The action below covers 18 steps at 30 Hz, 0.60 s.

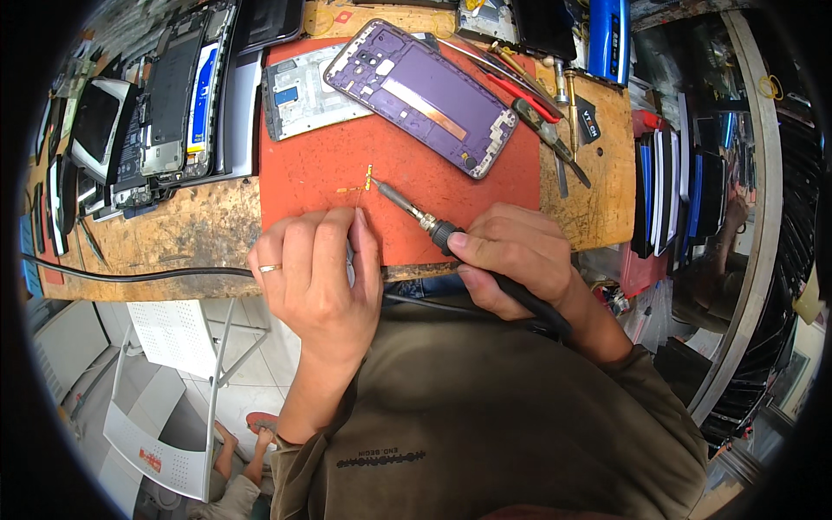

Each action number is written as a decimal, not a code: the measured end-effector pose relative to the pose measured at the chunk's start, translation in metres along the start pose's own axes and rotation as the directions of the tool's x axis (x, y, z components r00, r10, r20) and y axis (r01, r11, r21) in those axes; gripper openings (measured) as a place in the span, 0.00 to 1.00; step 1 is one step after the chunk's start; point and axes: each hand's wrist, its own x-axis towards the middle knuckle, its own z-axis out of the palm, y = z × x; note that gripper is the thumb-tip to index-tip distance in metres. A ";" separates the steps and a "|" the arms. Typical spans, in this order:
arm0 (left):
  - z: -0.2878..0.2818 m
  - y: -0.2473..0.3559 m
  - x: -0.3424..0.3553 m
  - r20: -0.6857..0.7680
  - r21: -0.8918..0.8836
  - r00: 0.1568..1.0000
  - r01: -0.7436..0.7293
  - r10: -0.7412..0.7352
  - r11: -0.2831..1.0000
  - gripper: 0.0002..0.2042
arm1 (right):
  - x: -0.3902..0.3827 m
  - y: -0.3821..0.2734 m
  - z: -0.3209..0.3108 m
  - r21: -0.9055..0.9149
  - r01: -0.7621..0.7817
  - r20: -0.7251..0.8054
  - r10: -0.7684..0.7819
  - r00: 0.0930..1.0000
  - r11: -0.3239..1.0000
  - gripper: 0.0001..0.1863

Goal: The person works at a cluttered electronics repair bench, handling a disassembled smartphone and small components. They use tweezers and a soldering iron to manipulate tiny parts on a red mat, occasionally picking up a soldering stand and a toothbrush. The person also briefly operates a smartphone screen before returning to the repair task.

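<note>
My right hand [511,260] is closed around the black handle of a soldering iron [445,232]. The iron's metal tip points up and left, right by a small gold-and-orange flex cable [368,178] on the red mat [303,178]. My left hand [316,269], with a ring on one finger, is pinched just below that cable. A thin wire [359,198] seems to run up from its fingertips toward the cable. Part of something pale shows between thumb and fingers, mostly hidden by the hand.
A purple phone frame [425,95] lies across a silver phone part [303,91] at the mat's far side. Red-handled pliers [529,97] and other tools lie to the right. Opened phones [178,95] are stacked left. A black cable [147,275] crosses the bench's near edge.
</note>
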 end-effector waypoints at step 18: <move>0.001 0.000 -0.001 -0.004 0.011 1.000 -0.001 0.001 1.000 0.12 | 0.000 -0.001 0.000 -0.006 0.006 -0.004 -0.006 1.000 1.000 0.20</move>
